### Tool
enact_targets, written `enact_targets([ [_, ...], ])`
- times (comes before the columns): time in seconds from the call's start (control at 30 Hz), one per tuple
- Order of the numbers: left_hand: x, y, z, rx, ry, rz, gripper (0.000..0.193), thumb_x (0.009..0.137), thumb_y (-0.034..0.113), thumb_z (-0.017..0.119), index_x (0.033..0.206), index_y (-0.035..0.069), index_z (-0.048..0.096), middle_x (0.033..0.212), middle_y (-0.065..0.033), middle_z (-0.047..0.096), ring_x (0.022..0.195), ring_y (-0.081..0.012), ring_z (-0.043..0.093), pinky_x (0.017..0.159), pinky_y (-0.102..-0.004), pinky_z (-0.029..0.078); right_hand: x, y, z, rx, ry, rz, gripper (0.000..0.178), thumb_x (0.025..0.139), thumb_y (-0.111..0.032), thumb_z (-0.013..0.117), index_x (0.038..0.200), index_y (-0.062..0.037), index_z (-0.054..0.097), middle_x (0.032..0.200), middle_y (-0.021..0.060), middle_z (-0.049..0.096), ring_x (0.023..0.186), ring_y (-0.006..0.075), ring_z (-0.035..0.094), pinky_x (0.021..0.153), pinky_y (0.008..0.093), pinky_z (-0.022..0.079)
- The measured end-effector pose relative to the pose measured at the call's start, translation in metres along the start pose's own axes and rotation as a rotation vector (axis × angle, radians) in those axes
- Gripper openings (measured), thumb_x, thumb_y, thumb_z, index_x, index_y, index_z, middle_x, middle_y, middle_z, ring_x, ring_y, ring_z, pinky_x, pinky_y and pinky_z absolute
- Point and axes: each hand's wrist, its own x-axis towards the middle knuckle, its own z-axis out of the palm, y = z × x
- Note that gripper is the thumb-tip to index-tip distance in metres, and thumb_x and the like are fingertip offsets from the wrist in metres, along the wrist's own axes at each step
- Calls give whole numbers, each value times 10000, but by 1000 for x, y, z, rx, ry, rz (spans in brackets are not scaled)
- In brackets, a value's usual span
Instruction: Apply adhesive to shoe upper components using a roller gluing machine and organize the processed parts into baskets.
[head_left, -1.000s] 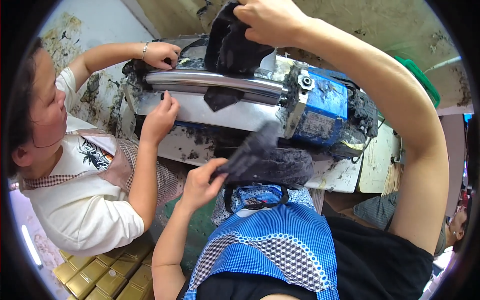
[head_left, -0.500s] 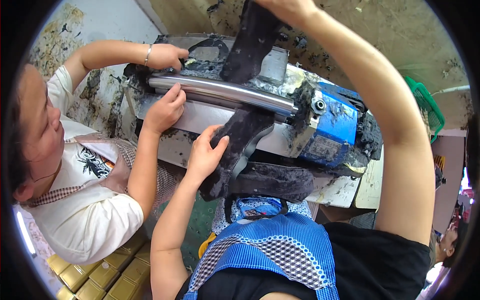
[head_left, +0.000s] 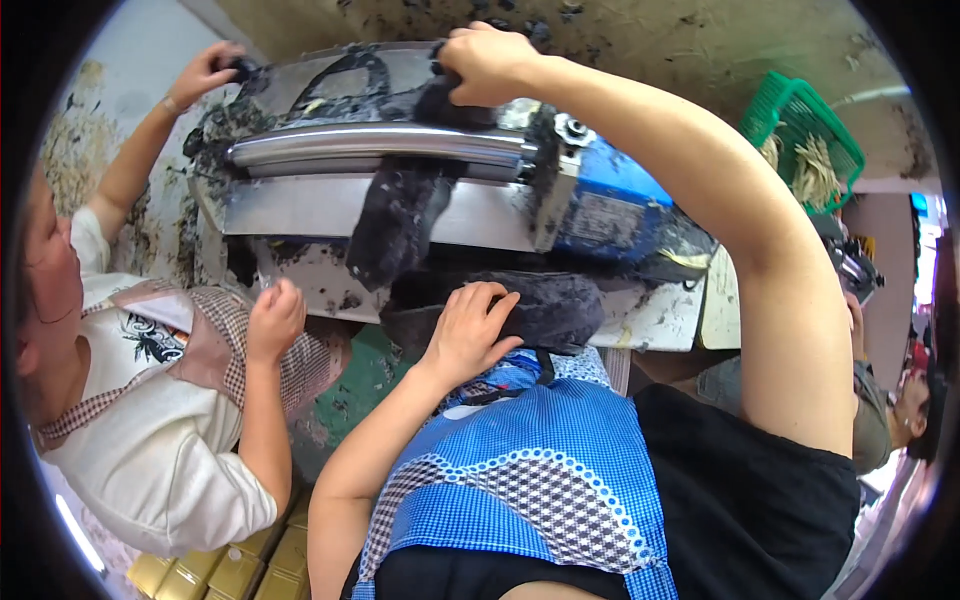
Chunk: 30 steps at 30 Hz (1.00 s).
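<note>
A dark, fuzzy strip of material hangs from the near side of a machine's shiny metal rollers. Beyond the rollers, my right hand has its fingers closed around a dark fuzzy end; it looks like the same strip, though the rollers hide the join. My left hand lies with fingers apart on a pile of similar dark pieces at the machine's front edge, just above my lap.
At the left, a co-worker reaches one hand to a dark scrap at the machine's far corner; the other hand is near the front. A blue motor housing stands right of the rollers. A green basket is at far right, golden tins lower left.
My left hand has let go of the strip and moved down onto the pile. The strip's far end is lower, with my right hand nearer the rollers. The co-worker's hands have left the rollers.
</note>
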Motion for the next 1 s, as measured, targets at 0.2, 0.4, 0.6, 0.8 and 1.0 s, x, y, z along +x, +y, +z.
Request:
enact_targets([
  [0.2, -17, 4, -8, -35, -261, 146, 322, 754, 60, 755, 1052, 79, 635, 992, -71, 637, 915, -292, 651, 795, -419, 526, -29, -43, -34, -248, 287, -121, 272, 794, -196, 727, 1044, -110, 792, 1188, 92, 683, 1183, 277, 618, 909, 422, 584],
  [0.4, -36, 18, -54, -89, -74, 125, 303, 786, 12, 741, 1079, 61, 682, 1048, -114, 732, 947, -299, 726, 791, -390, 578, -46, -42, -90, -192, 254, -167, 186, 737, -219, 721, 834, -65, 757, 1071, 131, 657, 1144, 312, 591, 923, 446, 530],
  [0.6, -43, 1, -101, -202, 134, -291, 332, 915, 75, 689, 1237, 22, 630, 1062, -191, 726, 911, -365, 729, 764, -404, 572, -30, -30, -128, -288, 326, -221, 221, 726, -233, 710, 840, -44, 732, 1043, 149, 646, 1107, 329, 604, 907, 452, 540],
  [0.8, -26, -73, -93, -475, 184, -605, 364, 966, 184, 688, 1264, -21, 641, 1127, -162, 739, 1042, -237, 697, 935, -355, 526, -10, -6, -163, -97, 399, -296, 220, 781, -190, 686, 929, -26, 684, 959, 216, 681, 937, 396, 698, 776, 502, 580],
  [1.0, 49, -93, -93, -465, 127, -655, 409, 930, 225, 714, 1257, -15, 659, 1084, -177, 749, 1015, -265, 721, 906, -363, 539, 64, 48, -173, -553, 633, -57, 226, 895, -115, 611, 1102, -44, 560, 865, 221, 686, 803, 402, 729, 653, 501, 580],
])
